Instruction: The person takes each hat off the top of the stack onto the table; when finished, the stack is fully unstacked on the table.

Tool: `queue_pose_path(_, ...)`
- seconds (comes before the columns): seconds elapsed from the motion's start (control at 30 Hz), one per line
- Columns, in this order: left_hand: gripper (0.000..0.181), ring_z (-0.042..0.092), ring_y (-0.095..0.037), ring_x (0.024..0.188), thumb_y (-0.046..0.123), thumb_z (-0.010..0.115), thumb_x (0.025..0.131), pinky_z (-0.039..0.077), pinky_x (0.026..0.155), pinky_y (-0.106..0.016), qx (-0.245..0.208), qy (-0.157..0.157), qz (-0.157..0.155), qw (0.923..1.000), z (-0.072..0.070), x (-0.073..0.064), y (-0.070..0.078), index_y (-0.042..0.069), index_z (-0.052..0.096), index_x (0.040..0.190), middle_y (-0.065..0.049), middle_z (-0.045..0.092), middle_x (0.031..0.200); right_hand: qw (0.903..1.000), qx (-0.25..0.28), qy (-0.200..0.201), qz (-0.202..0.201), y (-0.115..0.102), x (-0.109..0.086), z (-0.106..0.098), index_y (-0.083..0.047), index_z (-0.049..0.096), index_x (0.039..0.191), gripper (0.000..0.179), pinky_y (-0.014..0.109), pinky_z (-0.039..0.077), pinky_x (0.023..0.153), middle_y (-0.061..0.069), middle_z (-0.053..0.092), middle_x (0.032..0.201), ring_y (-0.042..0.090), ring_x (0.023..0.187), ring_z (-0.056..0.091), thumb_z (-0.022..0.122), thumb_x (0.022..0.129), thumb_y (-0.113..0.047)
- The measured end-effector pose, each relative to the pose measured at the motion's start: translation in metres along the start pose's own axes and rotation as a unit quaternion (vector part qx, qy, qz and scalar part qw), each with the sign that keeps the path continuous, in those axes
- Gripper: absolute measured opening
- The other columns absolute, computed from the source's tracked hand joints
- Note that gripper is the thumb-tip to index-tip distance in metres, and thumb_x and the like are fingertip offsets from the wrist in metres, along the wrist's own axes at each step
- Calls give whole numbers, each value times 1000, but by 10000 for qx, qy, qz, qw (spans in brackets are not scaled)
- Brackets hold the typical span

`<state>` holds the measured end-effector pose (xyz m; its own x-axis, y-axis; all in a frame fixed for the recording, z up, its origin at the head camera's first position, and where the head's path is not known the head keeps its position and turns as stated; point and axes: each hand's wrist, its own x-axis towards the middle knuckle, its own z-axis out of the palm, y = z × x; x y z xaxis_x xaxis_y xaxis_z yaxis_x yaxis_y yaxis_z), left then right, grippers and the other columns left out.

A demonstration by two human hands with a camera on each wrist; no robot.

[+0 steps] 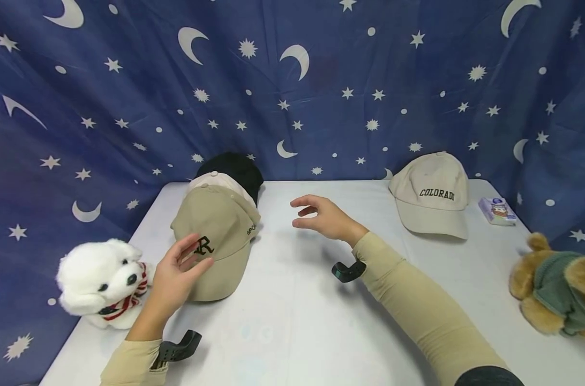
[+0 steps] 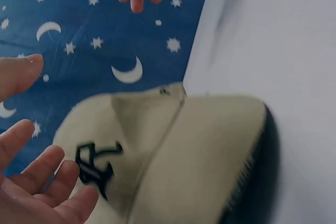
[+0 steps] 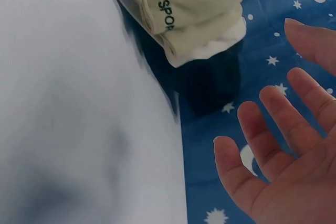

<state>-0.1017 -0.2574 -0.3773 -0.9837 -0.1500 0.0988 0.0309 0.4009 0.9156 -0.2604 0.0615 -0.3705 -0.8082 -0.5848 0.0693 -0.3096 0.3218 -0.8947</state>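
Observation:
A tan baseball cap [image 1: 210, 212] with a dark letter mark on its front and lettering on its side lies at the left. Behind it show the top of a pale cap [image 1: 221, 179] and a black cap [image 1: 237, 167], both mostly hidden. My left hand [image 1: 174, 279] hovers at the tan cap's near left side, overlapping it in the head view, fingers spread and loosely bent around nothing. To the right of these caps, my right hand [image 1: 328, 217] is raised over the white table [image 1: 292, 321], its relaxed fingers pointing left and holding nothing.
A beige cap [image 1: 434, 187] reading COLORADO sits at the back right, beside a small purple packet [image 1: 497, 210]. A white plush dog [image 1: 99, 279] stands at the left edge, a brown plush bear [image 1: 557, 289] at the right. Behind hangs a blue star-and-moon cloth [image 1: 321, 123].

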Motion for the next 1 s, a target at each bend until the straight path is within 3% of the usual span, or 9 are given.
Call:
queue_pose_path(0.13, 68, 39, -30, 138, 13, 71, 95, 38, 106, -23, 5, 87, -116, 9999, -6, -3, -11, -2, 35, 151, -16, 41, 150, 9999, 103, -58, 55, -1, 5, 10, -8, 60, 136, 51, 42, 47, 97, 6, 56, 139, 25, 120, 57, 75, 89, -18)
queue_pose_path(0.3, 71, 35, -32, 140, 14, 71, 95, 34, 111, -45, 188, 114, -382, 9990, -11, -5, -22, -3, 31, 152, -19, 38, 153, 9995, 231, -179, 119, 2, 11, 22, -9, 58, 138, 52, 39, 47, 98, 4, 55, 141, 25, 124, 56, 76, 89, -18)
queue_pose_path(0.4, 74, 32, -35, 141, 15, 71, 94, 32, 112, -51, 263, 100, -464, 9985, -15, -5, -27, -3, 30, 153, -21, 35, 154, 9992, 308, -218, 129, 4, 15, 28, -9, 58, 138, 52, 39, 48, 98, 4, 55, 141, 25, 125, 55, 76, 90, -18)
queue_pose_path(0.83, 82, 27, -40, 143, 13, 72, 93, 29, 113, -52, 425, -56, -733, 9964, -25, -5, -47, -9, 23, 153, -28, 27, 156, 9981, 502, -339, 117, 4, 25, 51, -5, 57, 139, 54, 35, 47, 100, 7, 54, 143, 29, 128, 53, 75, 89, -16)
queue_pose_path(1.0, 87, 24, -40, 144, 15, 73, 92, 28, 114, -50, 345, -126, -1143, 9928, -27, -4, -53, -4, 18, 157, -30, 21, 158, 9981, 433, -433, 49, 2, 32, 61, -1, 56, 139, 55, 34, 45, 103, 9, 54, 143, 31, 129, 53, 74, 89, -14)
